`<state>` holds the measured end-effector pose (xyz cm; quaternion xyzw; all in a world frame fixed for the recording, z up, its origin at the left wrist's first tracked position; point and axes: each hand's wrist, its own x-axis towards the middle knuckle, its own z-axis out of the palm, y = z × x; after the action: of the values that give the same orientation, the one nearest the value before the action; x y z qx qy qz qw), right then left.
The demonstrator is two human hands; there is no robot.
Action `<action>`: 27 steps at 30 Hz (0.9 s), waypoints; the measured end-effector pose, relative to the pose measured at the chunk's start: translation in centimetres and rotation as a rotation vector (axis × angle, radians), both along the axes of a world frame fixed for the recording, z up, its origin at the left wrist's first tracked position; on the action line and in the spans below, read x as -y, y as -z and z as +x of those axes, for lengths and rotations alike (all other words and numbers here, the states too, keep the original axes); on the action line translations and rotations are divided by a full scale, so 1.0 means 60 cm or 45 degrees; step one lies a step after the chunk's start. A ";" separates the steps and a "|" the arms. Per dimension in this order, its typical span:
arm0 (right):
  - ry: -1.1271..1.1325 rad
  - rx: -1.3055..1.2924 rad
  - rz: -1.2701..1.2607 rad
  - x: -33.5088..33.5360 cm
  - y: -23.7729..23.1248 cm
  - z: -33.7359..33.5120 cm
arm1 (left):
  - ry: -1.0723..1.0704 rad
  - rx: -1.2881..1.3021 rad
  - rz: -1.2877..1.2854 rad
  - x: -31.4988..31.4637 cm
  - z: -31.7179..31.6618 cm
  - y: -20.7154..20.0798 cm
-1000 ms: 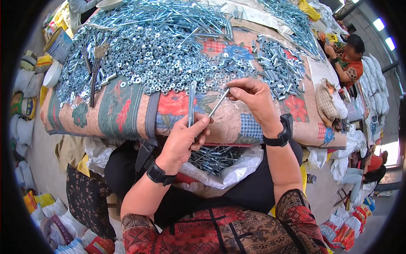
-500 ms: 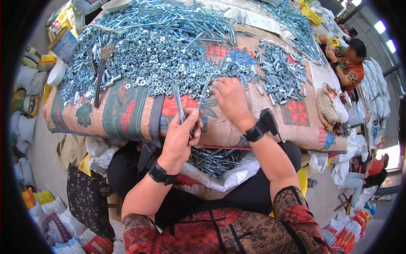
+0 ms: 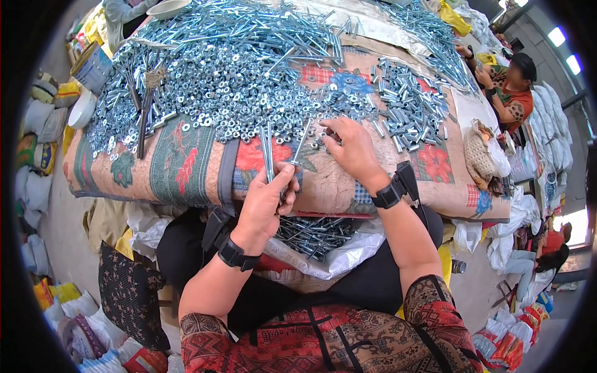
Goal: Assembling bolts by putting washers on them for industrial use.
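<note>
My left hand (image 3: 266,202) is closed on several long metal bolts (image 3: 267,152), their shanks rising past the thumb. One more bolt (image 3: 303,142) sticks up at a slant from the same fingers, a wider piece at its lower end. My right hand (image 3: 353,152) hovers just right of that bolt's tip, thumb and forefinger apart, with nothing visible between them. Close beyond both hands lies a broad heap of small hex nuts (image 3: 239,102). Short metal sleeves (image 3: 410,105) are piled farther right. Between my legs, a white sack (image 3: 333,267) holds many assembled-looking bolts (image 3: 314,235).
A patterned padded cloth (image 3: 180,155) covers the table. Long rods (image 3: 249,28) are heaped at the back. Dark rods (image 3: 144,118) lie on the left part of the heap. A white bowl (image 3: 83,110) and a bucket (image 3: 93,67) stand left; a co-worker (image 3: 513,93) sits right.
My right hand has drawn back to the right from the slanted bolt's tip, and its fingers have parted. My left hand stays almost in place, keeping hold of the bolts.
</note>
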<state>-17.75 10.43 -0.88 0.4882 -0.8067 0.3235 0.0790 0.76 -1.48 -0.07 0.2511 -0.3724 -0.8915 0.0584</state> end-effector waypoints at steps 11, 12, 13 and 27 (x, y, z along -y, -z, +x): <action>0.105 -0.052 0.000 -0.007 -0.006 -0.006 | 0.010 0.015 0.015 0.002 0.003 -0.004; 0.096 0.477 -0.157 -0.011 -0.019 -0.009 | 0.064 0.025 0.001 0.003 0.003 -0.008; 0.086 1.005 -0.314 -0.014 -0.033 -0.009 | 0.117 0.035 -0.014 0.003 0.003 -0.009; -0.207 -0.458 -0.233 -0.026 -0.074 0.046 | 0.231 -0.030 0.014 -0.003 0.004 -0.011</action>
<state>-14.99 12.02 3.57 0.5924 -0.7048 0.3084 0.2392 0.99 -1.32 0.61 0.2063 -0.3881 -0.8980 -0.0195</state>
